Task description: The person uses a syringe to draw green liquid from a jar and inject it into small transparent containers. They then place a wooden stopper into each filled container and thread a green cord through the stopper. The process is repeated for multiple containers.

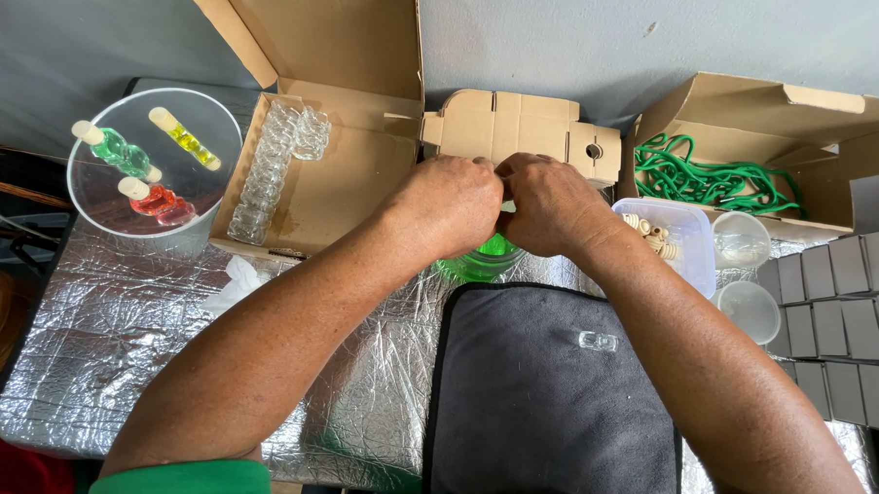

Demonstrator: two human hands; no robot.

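Note:
My left hand (449,203) and my right hand (550,204) meet fingertip to fingertip above a bowl of green liquid (478,261) on the foil-covered table (115,333). Both hands are closed around something small between them, hidden by the fingers. A dark grey cloth (551,407) lies in front of me with a small clear glass bottle (598,340) on it.
An open cardboard box (335,180) holds a row of clear glass bottles (267,168). A clear round tub (155,159) holds three filled bottles. A flat folded carton (522,128), a box of green cords (715,179), a tub of wooden caps (669,236), two plastic cups and grey boxes (846,310) sit right.

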